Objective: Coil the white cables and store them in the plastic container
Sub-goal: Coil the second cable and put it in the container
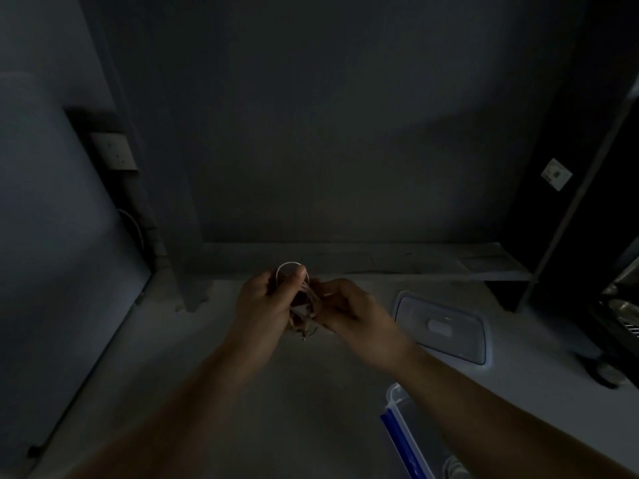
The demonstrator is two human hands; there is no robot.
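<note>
Left hand (pixel 266 299) and right hand (pixel 349 305) both pinch a thin white coiled cable (pixel 288 266) above the grey worktop (pixel 242 392), up-left of the clear, blue-latched plastic container (pixel 394 402).

Head view: looks forward and down from the person's head, near the counter (pixel 328 409).
Wall (pixel 328 150): at 12 o'clock, behind the counter.

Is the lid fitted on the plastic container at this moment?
No, the lid lies flat on the counter beyond the right hand, apart from the open plastic container nearer the camera.
</note>
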